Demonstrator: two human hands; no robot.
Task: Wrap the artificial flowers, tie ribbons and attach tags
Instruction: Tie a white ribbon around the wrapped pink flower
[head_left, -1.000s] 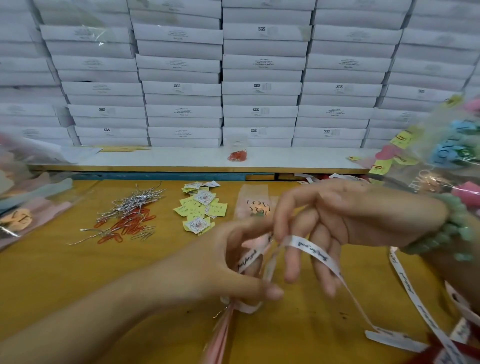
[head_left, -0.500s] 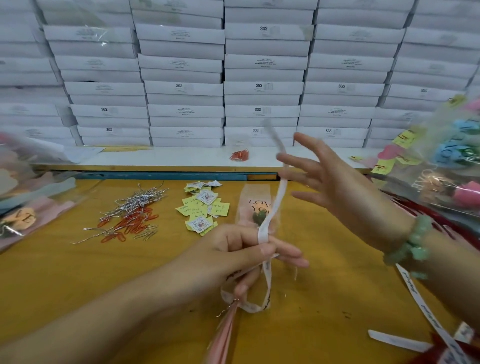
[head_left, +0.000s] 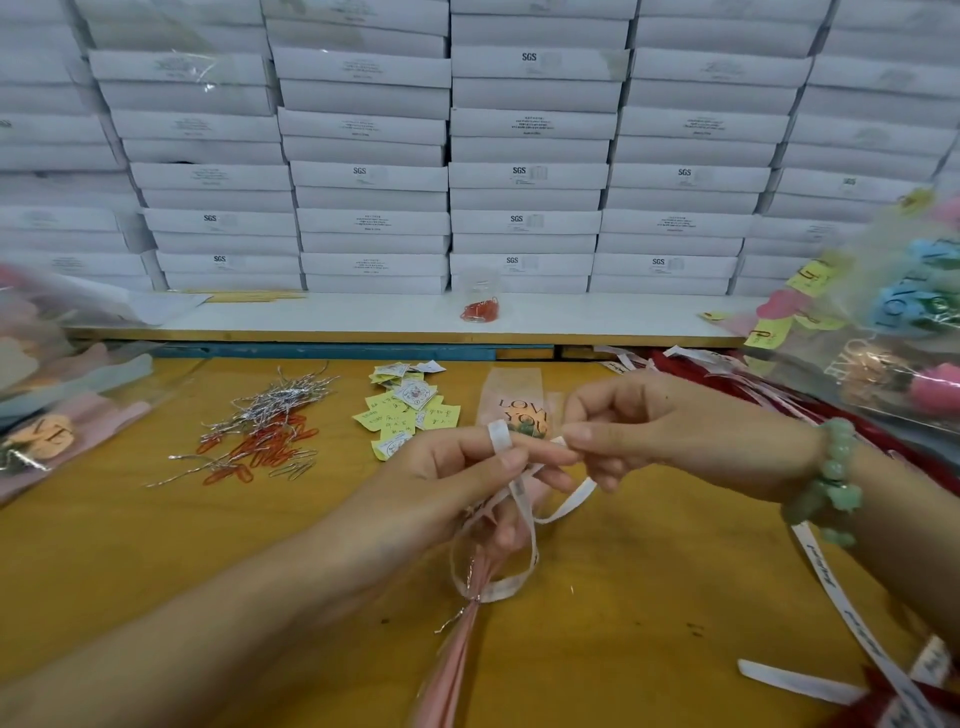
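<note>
The single artificial flower (head_left: 511, 387), wrapped in a clear printed sleeve over pink paper, is lying flat on the yellow wooden worktop (head_left: 156, 545). Its long axis is running straight away from the person. The pink stem end is pointing back below the wrists, and the printed head is showing just beyond the knuckles, between the two hands. Both hands are working directly above its neck.

The left hand (head_left: 457, 483) is curling round a narrow pale printed ribbon (head_left: 506, 587). One turn is riding over its forefinger, and a loop is hanging beneath the palm down to the gathered neck. The right hand (head_left: 691, 436) is pinching the ribbon's free end between thumb and forefinger, right against the left fingertips.

The left hand is sitting nearer the stem. The coming pull is probably going to run sideways across the flower's axis, with the hands drawing apart to close the knot.
</note>
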